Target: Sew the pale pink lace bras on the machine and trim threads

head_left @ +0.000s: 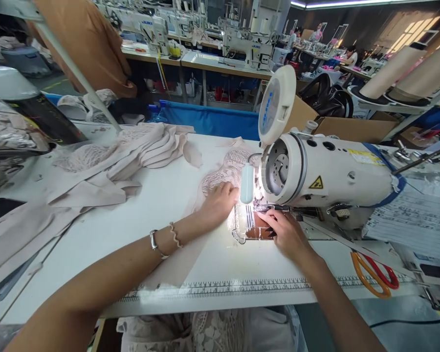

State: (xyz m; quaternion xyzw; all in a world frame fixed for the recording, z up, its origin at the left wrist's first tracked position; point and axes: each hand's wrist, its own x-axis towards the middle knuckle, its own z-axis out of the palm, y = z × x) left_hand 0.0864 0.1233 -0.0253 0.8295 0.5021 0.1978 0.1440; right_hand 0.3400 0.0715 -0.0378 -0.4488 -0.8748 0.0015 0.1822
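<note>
- The lace piece [227,171] lay under the sewing machine [326,171] head, most of it bunched beyond the needle, so the seam looked to be well under way, with more left to feed
- The left hand [218,203] lay flat on the lace, fingers spread and pressing, gripping nothing
- The right hand [284,232] rested by the presser foot, fingertips [264,217] touching the fabric edge; whether they pinched it could not be told
- A pile of beige pieces [132,151] sat well apart to the left, orange scissors [374,274] to the right

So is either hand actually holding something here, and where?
Nothing is gripped. The left hand lies flat on the lace fabric; the right hand presses its edge at the needle plate.
</note>
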